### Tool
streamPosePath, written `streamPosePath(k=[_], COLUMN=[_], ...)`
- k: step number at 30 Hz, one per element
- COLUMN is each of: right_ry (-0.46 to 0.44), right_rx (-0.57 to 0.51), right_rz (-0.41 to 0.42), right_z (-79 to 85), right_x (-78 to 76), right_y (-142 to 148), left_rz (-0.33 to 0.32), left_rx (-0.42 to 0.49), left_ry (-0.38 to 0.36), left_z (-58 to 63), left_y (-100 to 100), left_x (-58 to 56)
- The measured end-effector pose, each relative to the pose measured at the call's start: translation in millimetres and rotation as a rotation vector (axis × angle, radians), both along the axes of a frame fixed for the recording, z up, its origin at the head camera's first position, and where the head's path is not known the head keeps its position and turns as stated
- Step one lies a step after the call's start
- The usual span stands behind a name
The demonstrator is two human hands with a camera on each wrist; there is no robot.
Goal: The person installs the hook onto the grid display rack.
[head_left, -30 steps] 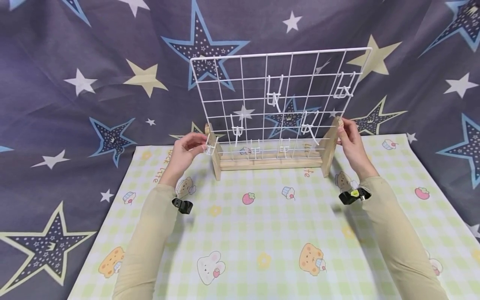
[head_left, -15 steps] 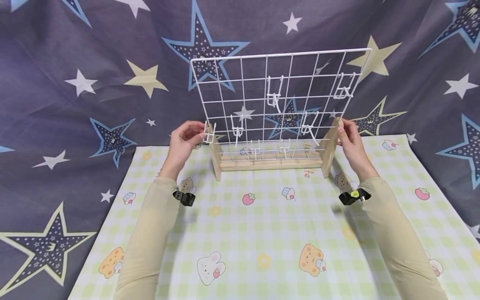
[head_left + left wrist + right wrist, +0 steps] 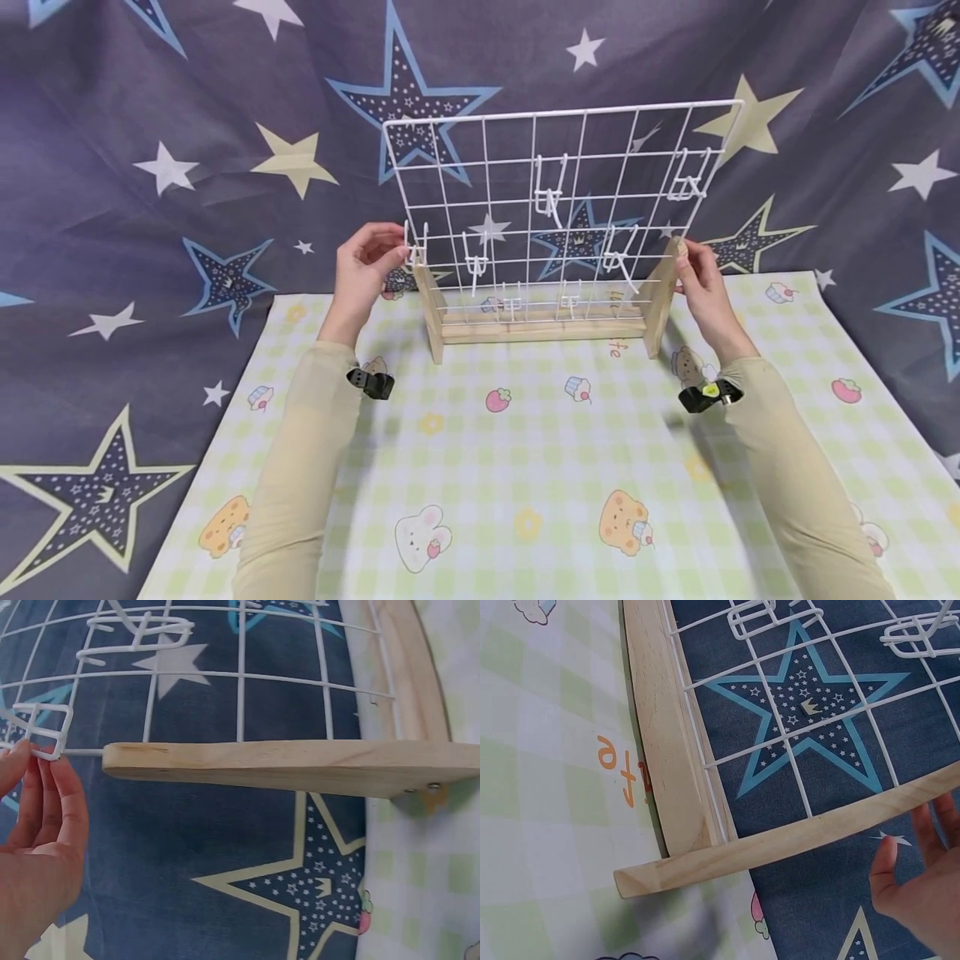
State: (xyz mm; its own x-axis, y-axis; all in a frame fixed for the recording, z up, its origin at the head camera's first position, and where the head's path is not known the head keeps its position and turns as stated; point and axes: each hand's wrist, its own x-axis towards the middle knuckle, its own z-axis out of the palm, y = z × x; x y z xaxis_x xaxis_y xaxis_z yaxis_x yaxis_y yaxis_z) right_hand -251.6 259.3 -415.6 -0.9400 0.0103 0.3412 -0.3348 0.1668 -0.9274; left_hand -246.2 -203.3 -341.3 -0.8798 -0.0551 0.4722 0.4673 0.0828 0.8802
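My left hand [image 3: 367, 271] pinches a white wire hook [image 3: 67, 724] between thumb and fingers, at the left edge of a white wire grid panel [image 3: 562, 112]. In the left wrist view, the hook overlaps the grid's side wire just above the top end of the left wooden side post [image 3: 285, 761]. The panel stands leaning back in a wooden stand [image 3: 543, 332]. At the other end, my right hand [image 3: 708, 292] holds the upper part of the right side post [image 3: 817, 834], thumb in front and some fingers hidden behind the wood.
Several other white hooks hang on the grid, including an upper middle hook [image 3: 548, 200] and an upper right hook [image 3: 685, 187]. A green checked tablecloth [image 3: 525, 467] covers the table. Behind the stand hangs a dark star-patterned cloth [image 3: 225, 75].
My left hand has risen with the hook, from beside the left post to just above its top at the grid's edge. My right hand stays on the right post.
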Motion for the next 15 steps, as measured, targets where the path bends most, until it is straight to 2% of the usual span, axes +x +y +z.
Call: streamPosePath(k=[4,10,15], right_ry=[0.003,0.008,0.012], right_rx=[-0.005,-0.025,-0.015], right_rz=[0.000,0.017,0.017], right_z=[-0.4,-1.4,-1.5], right_x=[-0.6,0.1,-0.2], right_y=[0,1,0], left_rz=[-0.008,-0.054,-0.063], left_rx=[0.055,0.147,0.180], left_ry=[0.020,0.046,0.084], left_z=[8.6,25.5,36.1], left_y=[5,15,20], left_x=[-2.1,-4.5,-7.7])
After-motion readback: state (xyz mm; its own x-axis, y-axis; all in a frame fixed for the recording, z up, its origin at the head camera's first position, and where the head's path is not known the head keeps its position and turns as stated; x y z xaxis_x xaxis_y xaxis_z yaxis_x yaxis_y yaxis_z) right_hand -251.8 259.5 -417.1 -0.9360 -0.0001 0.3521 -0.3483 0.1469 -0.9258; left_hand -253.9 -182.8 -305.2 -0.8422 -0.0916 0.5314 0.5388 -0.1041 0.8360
